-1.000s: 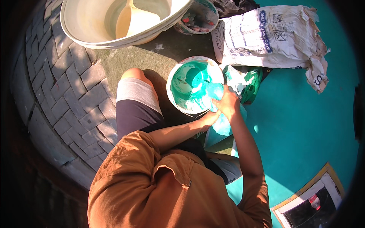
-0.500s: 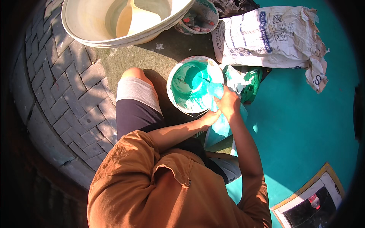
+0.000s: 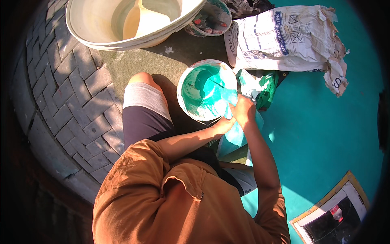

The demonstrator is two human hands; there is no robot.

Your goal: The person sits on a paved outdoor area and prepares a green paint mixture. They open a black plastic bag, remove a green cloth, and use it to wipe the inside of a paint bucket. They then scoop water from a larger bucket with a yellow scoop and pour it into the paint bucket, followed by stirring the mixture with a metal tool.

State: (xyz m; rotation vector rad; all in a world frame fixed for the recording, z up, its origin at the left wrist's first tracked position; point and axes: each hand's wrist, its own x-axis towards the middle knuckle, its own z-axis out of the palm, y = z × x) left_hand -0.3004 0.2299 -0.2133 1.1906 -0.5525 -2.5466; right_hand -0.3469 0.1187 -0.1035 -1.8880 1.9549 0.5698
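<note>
From afar I see a round white plastic bucket point(image 3: 195, 73) streaked turquoise, a rust-orange cloth shirt point(image 3: 183, 219), grey block-patterned paving point(image 3: 73, 97).

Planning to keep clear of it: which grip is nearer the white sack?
Right. In the picture, the right grip is below the left end of the white sack; the left grip is lower and farther left.

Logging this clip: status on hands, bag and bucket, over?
Left hand and right hand gripping turquoise bag. Bag's upper end over bucket's right rim. White sack beyond, to the right. No visible obstruction.
</note>
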